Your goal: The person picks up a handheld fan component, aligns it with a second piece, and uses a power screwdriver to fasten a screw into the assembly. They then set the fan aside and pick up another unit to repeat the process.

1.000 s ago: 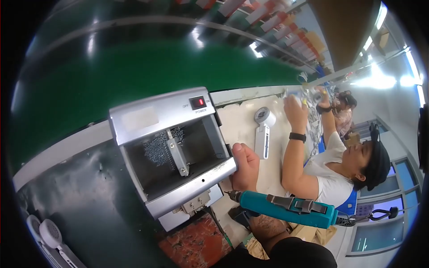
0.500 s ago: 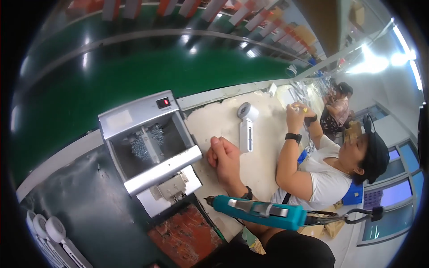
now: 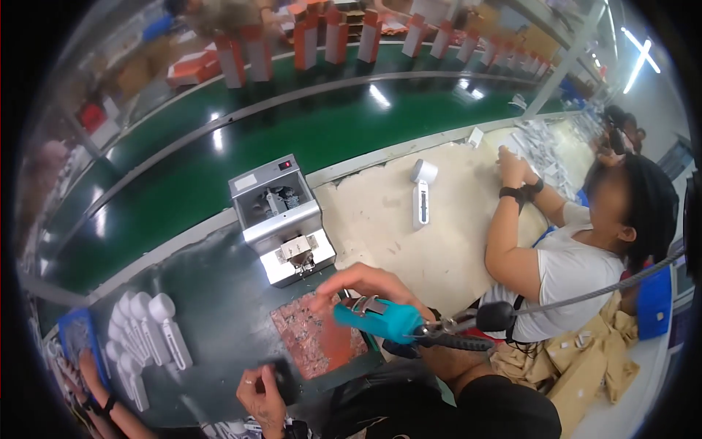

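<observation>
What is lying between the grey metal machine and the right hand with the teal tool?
In the head view, only bare dark bench surface lies between the grey metal machine and the right hand holding the teal tool.

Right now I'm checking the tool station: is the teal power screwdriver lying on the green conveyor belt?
No, the teal screwdriver hangs beside the right hand, over the red mat.

A factory assembly line — green conveyor belt [image 3: 241,157], screw feeder machine [image 3: 281,219], seated co-worker [image 3: 578,256].
</observation>
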